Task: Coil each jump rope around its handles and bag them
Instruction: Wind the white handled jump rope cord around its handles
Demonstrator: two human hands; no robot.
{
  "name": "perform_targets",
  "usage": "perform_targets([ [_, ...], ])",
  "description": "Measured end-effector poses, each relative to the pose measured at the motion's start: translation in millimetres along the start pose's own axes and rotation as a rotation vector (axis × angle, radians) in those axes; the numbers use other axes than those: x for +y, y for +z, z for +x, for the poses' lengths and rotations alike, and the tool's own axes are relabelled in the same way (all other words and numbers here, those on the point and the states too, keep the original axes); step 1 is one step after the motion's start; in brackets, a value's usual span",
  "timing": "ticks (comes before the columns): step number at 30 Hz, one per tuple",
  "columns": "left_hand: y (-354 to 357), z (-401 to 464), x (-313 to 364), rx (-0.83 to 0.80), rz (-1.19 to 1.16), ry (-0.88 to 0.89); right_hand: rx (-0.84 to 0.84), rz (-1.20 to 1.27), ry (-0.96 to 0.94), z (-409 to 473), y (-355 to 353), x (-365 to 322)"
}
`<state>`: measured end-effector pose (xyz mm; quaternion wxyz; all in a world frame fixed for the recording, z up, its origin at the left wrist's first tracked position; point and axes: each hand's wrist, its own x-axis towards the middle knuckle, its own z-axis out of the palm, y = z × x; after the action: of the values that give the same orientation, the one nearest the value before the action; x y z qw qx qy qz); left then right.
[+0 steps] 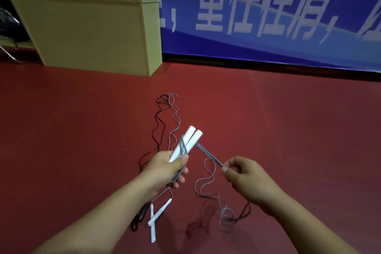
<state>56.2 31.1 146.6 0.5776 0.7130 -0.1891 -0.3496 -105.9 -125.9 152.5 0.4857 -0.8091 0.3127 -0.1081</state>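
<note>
So that coils stay tight, paired white plastic handles (186,143) are clamped in the left hand (165,168) while thin grey rope (209,153) is pinched taut by the right hand (241,175)

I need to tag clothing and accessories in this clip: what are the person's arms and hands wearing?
Nothing shows: the left hand and right hand are bare, without gloves, and I see no rings, watch or wristband. Both forearms are bare to the frame edge; no sleeves in view.
</note>
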Motion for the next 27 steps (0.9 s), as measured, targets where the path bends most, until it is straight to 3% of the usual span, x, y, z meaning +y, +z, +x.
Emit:
perform_targets([
  [6, -2, 2, -7, -0.002, 0.259, 0.071, 0.036, -0.279, 0.045, -9, -8, -8],
  [11, -1, 4, -13, 0.001, 0.545, 0.195, 0.059, -0.415, -0.112, -15, -11, -10],
  [16, 0, -2, -16, -0.224, 0.873, 0.248, 0.148, -0.307, -0.279, -16, -16, -7],
  [22, 17, -17, -9, -0.5, 0.965, 0.333, 0.153, -0.346, -0.301, -13, -16, -6],
  [27, 24, -26, -2, -0.604, 0.907, 0.364, 0.169, -0.368, -0.275, -9, -22, 2],
])
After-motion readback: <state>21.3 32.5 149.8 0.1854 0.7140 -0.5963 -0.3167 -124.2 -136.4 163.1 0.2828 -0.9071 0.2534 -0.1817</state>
